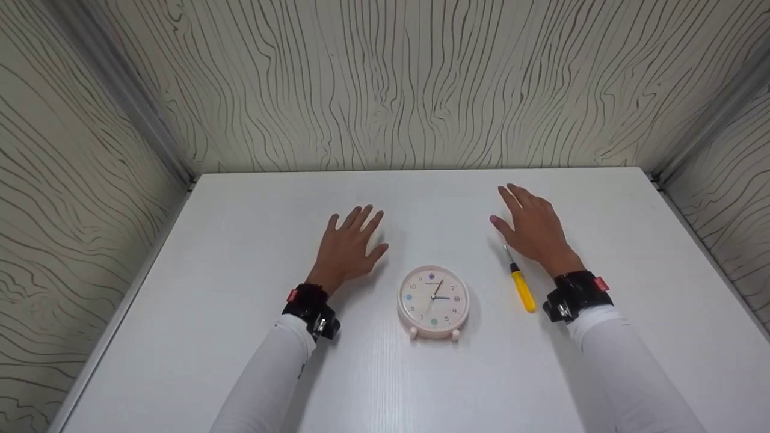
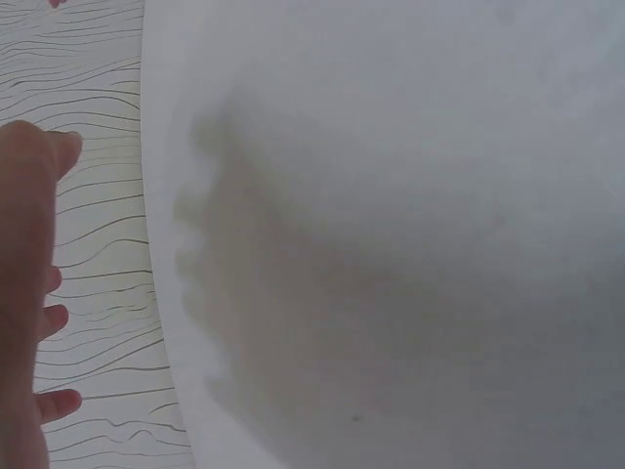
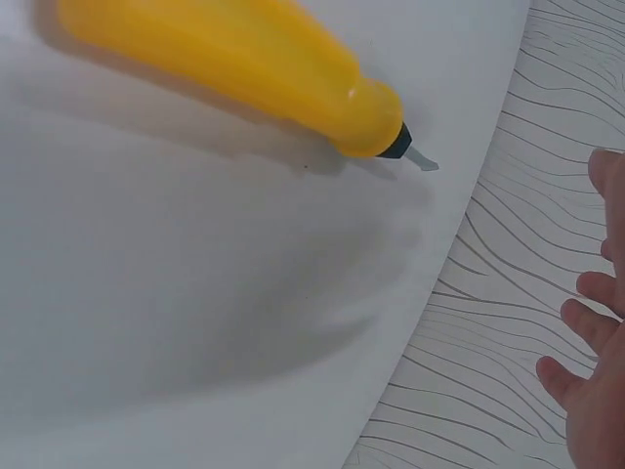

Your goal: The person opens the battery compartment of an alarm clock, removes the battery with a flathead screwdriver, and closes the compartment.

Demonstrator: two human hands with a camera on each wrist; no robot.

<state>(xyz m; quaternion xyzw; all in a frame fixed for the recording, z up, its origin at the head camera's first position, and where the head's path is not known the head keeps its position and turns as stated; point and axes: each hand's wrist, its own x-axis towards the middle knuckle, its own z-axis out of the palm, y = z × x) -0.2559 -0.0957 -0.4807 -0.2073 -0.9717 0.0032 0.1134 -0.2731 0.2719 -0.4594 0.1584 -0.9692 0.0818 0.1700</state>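
Observation:
A round pale-pink alarm clock (image 1: 433,310) lies face up on the white table, its two small feet toward the near side. To its right is a screwdriver (image 1: 523,291) with a yellow handle and a thin metal shaft pointing away. My left hand (image 1: 344,249) is spread above the table, left of and beyond the clock, holding nothing. My right hand (image 1: 532,228) hovers just past the screwdriver's tip, fingers extended and nothing in its grasp. In the right wrist view the screwdriver (image 3: 254,59) shows large beside that hand; the left wrist view has only fingers and their shadow over the tabletop.
The white table (image 1: 240,240) is bounded by wood-grain-patterned panels (image 1: 385,84) at the back and both sides. Metal posts (image 1: 129,90) stand at the corners. Each wrist wears a black strapped camera (image 1: 313,310).

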